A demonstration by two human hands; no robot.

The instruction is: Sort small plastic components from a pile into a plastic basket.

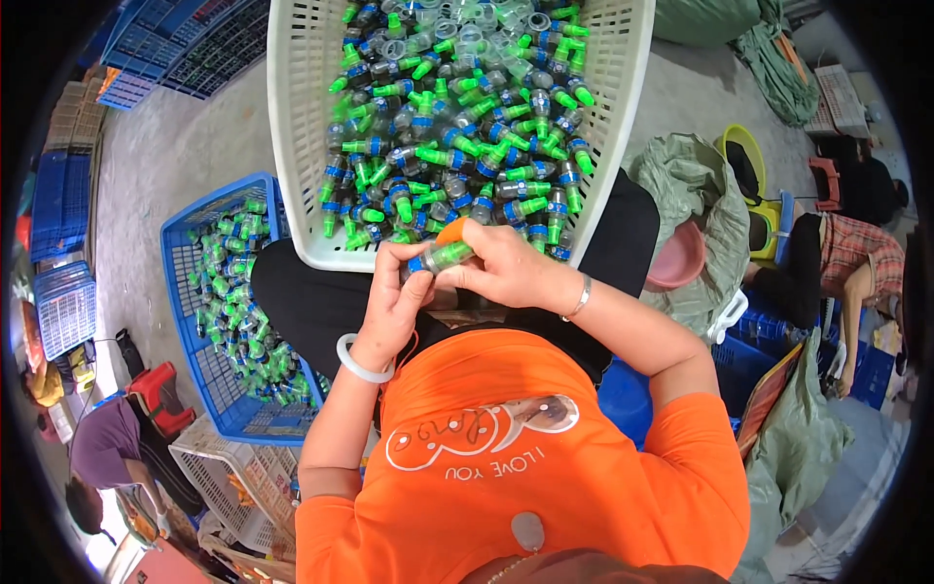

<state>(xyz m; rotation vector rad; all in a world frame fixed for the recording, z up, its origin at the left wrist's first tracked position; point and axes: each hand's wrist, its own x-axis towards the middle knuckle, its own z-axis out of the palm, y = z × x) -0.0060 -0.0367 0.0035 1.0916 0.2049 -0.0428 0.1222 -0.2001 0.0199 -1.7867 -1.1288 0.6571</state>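
Above my lap, both hands meet on one small bottle [446, 257] with a blue band and a green part. My left hand [394, 300] pinches its blue-banded end. My right hand [511, 268] closes round the other end, and something orange covers a fingertip there. Just beyond my hands stands a large white slatted basket [292, 175], its near edge by my knees. Heaped in it are many small bottles [457, 156] with green tops and blue bands. Clear plastic caps or cups [467, 39] lie on the pile's far part.
At my left is a blue crate [190, 365] of similar green-topped pieces. Stacked blue crates [185, 44] stand far left. On the right are a green sack [681, 165], a pink basin [676, 255] and a yellow container [744, 161]. Other people sit at left [107, 443] and right [861, 253].
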